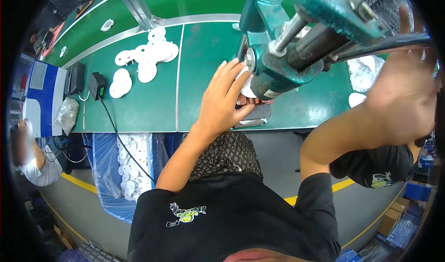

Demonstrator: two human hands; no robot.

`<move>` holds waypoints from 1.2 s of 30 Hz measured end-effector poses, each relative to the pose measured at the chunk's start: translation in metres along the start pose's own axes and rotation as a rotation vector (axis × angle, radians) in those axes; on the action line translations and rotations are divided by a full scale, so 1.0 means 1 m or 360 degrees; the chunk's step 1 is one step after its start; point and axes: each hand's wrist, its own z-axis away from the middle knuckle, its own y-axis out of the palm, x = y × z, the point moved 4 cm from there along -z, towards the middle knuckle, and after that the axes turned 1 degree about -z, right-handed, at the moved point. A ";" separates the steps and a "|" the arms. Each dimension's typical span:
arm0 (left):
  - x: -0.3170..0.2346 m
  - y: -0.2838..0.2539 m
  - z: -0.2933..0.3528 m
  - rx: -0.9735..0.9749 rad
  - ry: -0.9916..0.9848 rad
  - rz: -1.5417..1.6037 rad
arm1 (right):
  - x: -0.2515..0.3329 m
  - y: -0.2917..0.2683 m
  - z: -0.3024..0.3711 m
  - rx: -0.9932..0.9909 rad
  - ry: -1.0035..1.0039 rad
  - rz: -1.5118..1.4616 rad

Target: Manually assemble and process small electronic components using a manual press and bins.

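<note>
A teal hand press [287,72] with a side lever [384,46] stands on the green bench in front of me. Under its ram, a white plastic disc [248,85] is at a small reddish-brown fixture [255,101]. My left hand [220,95] steadies the disc at its left edge, the fingers reaching along it and the thumb by the fixture. The press head hides part of the disc. My right hand [401,92] is raised at the far right beside the lever, blurred; its grip is unclear.
Several white discs [147,53] lie on the bench at left, near a black power adapter [97,86] with a hanging cable. A blue-lined bin [104,169] below holds many more. Plastic bags [364,72] lie at right. Other people [380,167] are on both sides.
</note>
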 end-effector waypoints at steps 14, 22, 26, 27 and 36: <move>-0.052 -0.024 0.069 0.0315 -0.0872 0.1238 | 0.098 -0.029 0.270 0.0815 0.0666 -0.0031; -0.040 -0.004 0.077 0.0433 -0.1115 0.1520 | 0.086 -0.026 0.239 0.0803 0.0650 0.0032; -0.024 -0.035 0.046 0.0443 -0.0844 0.1148 | 0.033 -0.049 0.213 0.0681 0.0576 0.0300; -0.007 -0.050 0.039 0.0315 -0.0770 0.0636 | 0.002 -0.055 0.203 0.0518 0.0834 0.0425; 0.267 -0.127 0.032 0.0094 -0.0705 -0.0718 | -0.197 -0.052 0.256 0.0681 0.1350 0.0899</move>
